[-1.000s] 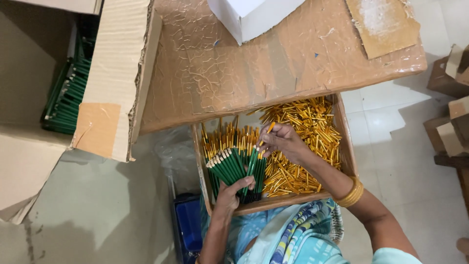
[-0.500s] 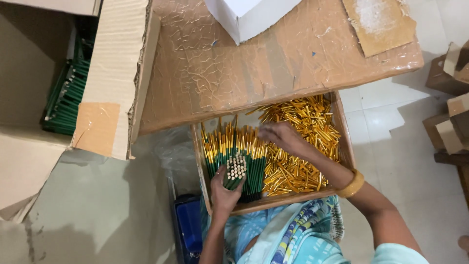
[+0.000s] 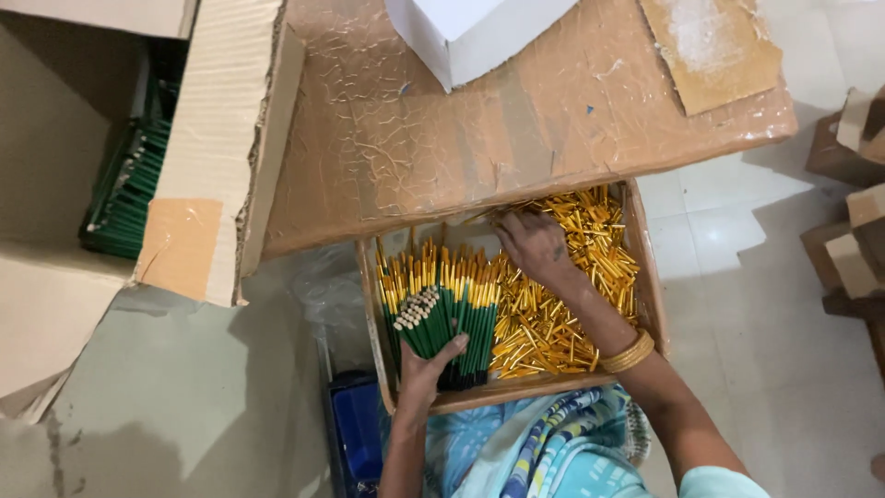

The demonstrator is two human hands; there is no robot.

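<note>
1. A person sits at a shallow wooden tray (image 3: 647, 304) that juts out from under the near edge of a desk (image 3: 516, 120) wrapped in crinkled brown covering.
2. The left hand (image 3: 426, 367) is at the tray's near left corner, its grip clenched around a bundle of green sticks (image 3: 426, 318), tilted so their pale round ends face upward.
3. Just behind that bundle, more green sticks with gold tips (image 3: 442, 277) lie packed side by side across the tray's left half.
4. The right hand (image 3: 535, 244) rests palm down at the tray's far side, near its middle, fingers spread on a heap of loose gold tubes (image 3: 572, 295); whether its grip has closed on any of them cannot be told.
5. The gold tubes fill the tray's right half.
6. A gold bangle (image 3: 629, 352) circles the right wrist just above the tray's near rim.
7. Beyond the tray, a white box (image 3: 461, 32) stands on the desk's far side.
8. Well to the left of the tray, an open cardboard carton (image 3: 212, 138) leans, with more green sticks (image 3: 124, 194) stacked inside.
9. A blue container (image 3: 355, 433) sits on the floor just below the tray's near left corner.
</note>
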